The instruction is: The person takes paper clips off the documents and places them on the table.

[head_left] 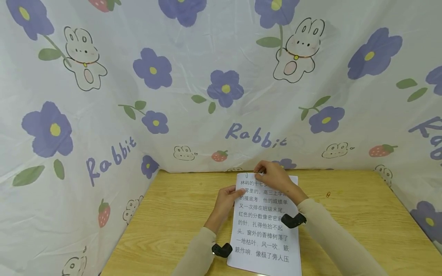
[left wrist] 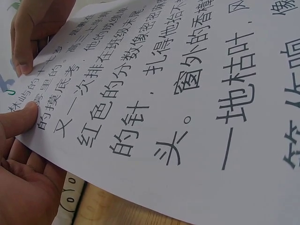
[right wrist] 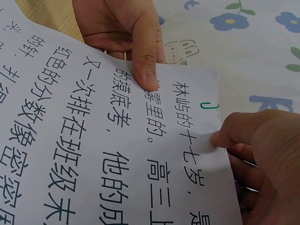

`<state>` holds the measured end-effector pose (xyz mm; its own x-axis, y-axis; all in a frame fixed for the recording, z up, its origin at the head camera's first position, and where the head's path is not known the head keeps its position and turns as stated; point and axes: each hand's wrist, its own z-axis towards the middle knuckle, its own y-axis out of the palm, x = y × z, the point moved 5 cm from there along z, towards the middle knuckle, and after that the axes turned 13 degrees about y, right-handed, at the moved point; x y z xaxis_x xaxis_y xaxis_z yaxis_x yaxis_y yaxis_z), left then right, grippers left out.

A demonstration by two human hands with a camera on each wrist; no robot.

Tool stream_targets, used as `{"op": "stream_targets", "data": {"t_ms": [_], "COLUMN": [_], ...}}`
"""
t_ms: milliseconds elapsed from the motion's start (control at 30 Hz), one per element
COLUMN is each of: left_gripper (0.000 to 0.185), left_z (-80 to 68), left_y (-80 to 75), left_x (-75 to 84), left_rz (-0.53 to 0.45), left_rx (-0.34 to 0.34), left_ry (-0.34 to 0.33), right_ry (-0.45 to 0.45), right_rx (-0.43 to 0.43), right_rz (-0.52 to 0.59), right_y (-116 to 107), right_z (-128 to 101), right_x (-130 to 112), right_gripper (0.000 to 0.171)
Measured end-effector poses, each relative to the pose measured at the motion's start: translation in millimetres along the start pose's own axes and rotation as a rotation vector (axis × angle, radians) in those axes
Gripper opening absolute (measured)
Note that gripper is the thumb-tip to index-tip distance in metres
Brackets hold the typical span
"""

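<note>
A white printed paper sheet (head_left: 262, 230) with large black Chinese characters is held tilted up over the table. Near the left end of its top edge sits a green paper clip (right wrist: 209, 106). My left hand (head_left: 228, 197) grips the sheet's left edge near the top, thumb on the printed face and fingers behind. At the top edge, just right of the clip, my right hand (head_left: 274, 178) pinches the paper between thumb and fingers. In the right wrist view, the right thumb (right wrist: 225, 133) presses on the face while the other fingers go behind the sheet.
An orange-red paper clip (head_left: 328, 194) lies on the wooden table (head_left: 348, 230) to the right. Behind and at both sides hangs a white curtain (head_left: 193, 115) printed with purple flowers and rabbits. Each wrist wears a black camera band (head_left: 293, 220).
</note>
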<state>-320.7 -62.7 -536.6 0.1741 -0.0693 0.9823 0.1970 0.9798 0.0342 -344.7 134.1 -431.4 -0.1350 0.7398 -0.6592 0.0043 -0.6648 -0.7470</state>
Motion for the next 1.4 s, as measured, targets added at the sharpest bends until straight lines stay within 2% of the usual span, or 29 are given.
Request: {"op": "stream_targets", "data": {"t_ms": [500,933,1167,1400], "left_gripper": [0.035,0.035,0.036,0.035], "left_z": [-1.2,-1.7,-1.4,-1.2], "left_y": [-0.1,0.0,-0.1,-1.2], "left_x": [0.3,0.7,0.4,-0.6], "left_rz": [-0.006,0.0,0.0,0.006], "left_rx": [-0.008,0.018,0.016,0.022], "left_ry": [-0.004,-0.013,-0.014,-0.009], "right_ry": [0.007,0.01,0.028,0.011], "right_rx": [-0.01,0.008,0.027,0.032], "right_rz": [0.038,0.064,0.124,0.114], "right_y": [-1,-8,-15,-20], "right_z": [1,3,6,7], "right_x": [3,6,13,15], "right_gripper": [0.015,0.013,0.011,0.012]}}
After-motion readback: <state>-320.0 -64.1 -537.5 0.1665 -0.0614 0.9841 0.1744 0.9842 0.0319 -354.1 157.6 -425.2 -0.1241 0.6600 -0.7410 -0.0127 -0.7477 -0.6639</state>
